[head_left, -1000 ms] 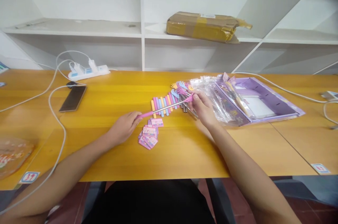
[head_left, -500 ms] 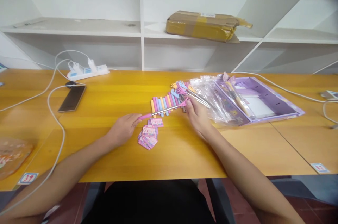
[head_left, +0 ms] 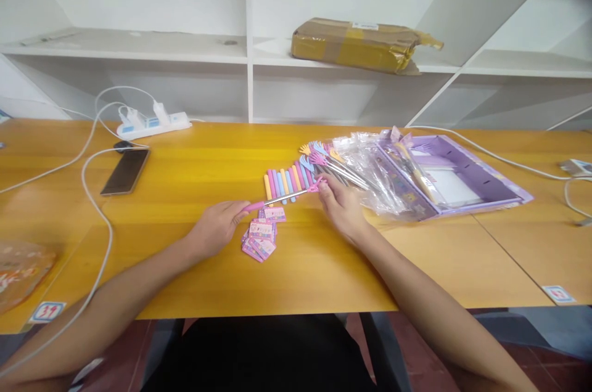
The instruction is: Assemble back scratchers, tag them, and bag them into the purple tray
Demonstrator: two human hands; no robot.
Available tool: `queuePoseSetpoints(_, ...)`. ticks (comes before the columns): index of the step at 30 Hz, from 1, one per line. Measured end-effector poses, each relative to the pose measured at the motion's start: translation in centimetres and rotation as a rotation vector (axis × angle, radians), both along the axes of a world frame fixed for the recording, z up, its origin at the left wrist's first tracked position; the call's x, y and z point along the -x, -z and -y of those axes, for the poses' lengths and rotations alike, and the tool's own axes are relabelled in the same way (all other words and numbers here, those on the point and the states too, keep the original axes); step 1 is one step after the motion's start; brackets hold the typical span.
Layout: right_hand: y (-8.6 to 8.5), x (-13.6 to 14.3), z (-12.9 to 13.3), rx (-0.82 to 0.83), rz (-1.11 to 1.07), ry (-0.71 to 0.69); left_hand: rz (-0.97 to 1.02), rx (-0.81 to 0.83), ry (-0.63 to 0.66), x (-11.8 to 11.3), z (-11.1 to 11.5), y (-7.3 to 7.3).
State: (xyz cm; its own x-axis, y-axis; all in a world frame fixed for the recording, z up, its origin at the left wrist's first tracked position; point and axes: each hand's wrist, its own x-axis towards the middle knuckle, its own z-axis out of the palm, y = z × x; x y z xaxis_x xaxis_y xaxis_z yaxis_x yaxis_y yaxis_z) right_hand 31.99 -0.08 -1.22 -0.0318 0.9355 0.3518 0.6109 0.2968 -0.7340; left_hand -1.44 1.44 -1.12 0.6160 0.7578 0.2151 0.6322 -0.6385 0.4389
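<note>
Both my hands hold a telescopic back scratcher [head_left: 285, 196] with a pink handle, a metal rod and a pink hand-shaped head. My left hand [head_left: 219, 227] is closed around the handle end. The head end sits in the closed fingers of my right hand [head_left: 341, 207], which partly hide it. Behind the rod, several more back scratchers with pink, blue and yellow handles [head_left: 281, 185] lie side by side; their hand-shaped heads [head_left: 318, 155] are piled to the right. Below the rod lies a loose stack of pink and purple printed cards [head_left: 261, 238].
Clear plastic bags [head_left: 365, 161] lie against a purple open box [head_left: 485, 173] on the right. A phone [head_left: 126, 171], a white power strip [head_left: 155, 126] and cables are on the left. An orange plastic packet [head_left: 23, 272] lies at the left edge; a taped carton [head_left: 354, 45] rests on the shelf.
My right hand has moved slightly left, toward my left hand, and the visible length of the back scratcher is a little shorter. My left hand has hardly moved.
</note>
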Motion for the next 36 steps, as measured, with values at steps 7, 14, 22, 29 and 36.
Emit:
queuePoseSetpoints(7,0.7,1.0,0.4,0.053,-0.021,-0.062,-0.058,-0.05,0.029,-0.2,0.4,-0.2)
queuePoseSetpoints(14,0.9,2.0,1.1,0.082,-0.136,-0.054,-0.008,-0.066,0.024,-0.6,0.8,0.0)
queuePoseSetpoints(22,0.8,2.2,1.5,0.071,-0.143,-0.081,0.014,0.0,0.052,-0.6,0.6,0.2)
queuePoseSetpoints(29,1.1,2.3,1.4,0.035,-0.084,-0.04,0.011,0.056,0.035,-0.8,0.4,0.4)
queuePoseSetpoints(36,-0.4,2.3,1.0,0.074,0.291,0.023,0.061,0.287,0.011,-0.7,-0.2,-0.5)
